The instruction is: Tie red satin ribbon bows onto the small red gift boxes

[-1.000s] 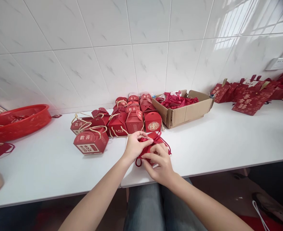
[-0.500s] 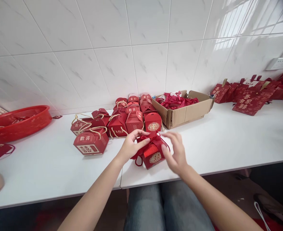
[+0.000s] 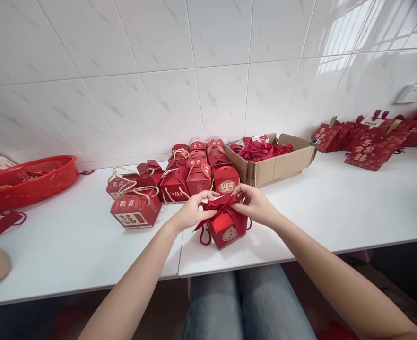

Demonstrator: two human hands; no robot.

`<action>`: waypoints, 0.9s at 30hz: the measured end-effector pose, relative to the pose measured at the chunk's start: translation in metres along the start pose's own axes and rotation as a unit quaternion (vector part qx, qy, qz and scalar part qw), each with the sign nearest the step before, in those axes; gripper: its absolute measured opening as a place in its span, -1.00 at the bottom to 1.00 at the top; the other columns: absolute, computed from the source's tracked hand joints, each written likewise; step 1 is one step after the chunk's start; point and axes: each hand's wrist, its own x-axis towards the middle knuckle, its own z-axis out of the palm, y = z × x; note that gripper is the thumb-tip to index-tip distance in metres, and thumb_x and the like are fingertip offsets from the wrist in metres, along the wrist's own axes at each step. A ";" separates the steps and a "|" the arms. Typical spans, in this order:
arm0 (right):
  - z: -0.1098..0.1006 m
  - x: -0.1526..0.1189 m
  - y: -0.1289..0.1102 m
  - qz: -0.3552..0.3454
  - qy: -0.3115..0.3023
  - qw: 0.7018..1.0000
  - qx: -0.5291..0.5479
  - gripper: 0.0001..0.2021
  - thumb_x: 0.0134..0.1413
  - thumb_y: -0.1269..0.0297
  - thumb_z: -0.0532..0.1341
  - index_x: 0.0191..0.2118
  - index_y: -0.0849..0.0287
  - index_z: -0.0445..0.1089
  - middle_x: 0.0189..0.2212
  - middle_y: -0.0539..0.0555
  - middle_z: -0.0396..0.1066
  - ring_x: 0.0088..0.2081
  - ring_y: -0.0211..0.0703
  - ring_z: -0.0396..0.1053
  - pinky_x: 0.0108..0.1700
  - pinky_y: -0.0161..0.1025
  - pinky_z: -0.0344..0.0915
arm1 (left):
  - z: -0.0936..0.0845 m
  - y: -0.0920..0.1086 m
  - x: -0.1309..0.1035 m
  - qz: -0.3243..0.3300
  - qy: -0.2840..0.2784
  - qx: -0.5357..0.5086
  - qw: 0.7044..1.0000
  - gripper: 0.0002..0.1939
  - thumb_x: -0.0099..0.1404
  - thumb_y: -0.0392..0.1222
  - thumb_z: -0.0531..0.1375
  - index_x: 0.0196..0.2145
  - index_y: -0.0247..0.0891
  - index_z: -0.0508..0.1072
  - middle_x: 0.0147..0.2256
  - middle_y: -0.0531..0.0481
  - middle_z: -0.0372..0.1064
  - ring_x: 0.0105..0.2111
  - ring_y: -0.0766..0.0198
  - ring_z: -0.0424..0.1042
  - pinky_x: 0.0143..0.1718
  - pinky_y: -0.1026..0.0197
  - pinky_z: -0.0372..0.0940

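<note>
On a white bench (image 3: pixel 315 212), left hand (image 3: pixel 190 210) and right hand (image 3: pixel 258 206), fingers (image 3: pixel 208 214) curled, pinch a red ribbon bow (image 3: pixel 223 203) atop a red cardboard box (image 3: pixel 228 230).

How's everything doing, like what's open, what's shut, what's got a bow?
Ribboned box, upright, closed
Ribbon, in a bow over that box
Left hand, fingers at the ribbon, grip unclear
Right hand, fingers pinching the ribbon
Cardboard box, open, holding red ribbons
Front tan-rope box, upright, closed
Red basket, open on top, holding things
</note>
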 end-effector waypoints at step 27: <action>-0.012 0.008 -0.017 0.069 -0.097 0.993 -0.023 -0.79 -0.02 0.20 0.24 -0.35 0.23 0.53 -0.37 0.09 0.49 -0.33 -0.18 0.37 -0.34 -0.31 0.26 | -0.001 0.009 0.006 -0.029 -0.034 0.009 0.999 -0.80 0.16 -0.06 0.22 -0.40 -0.25 0.37 0.11 -0.14 0.23 0.13 0.04 0.20 0.19 0.00 0.02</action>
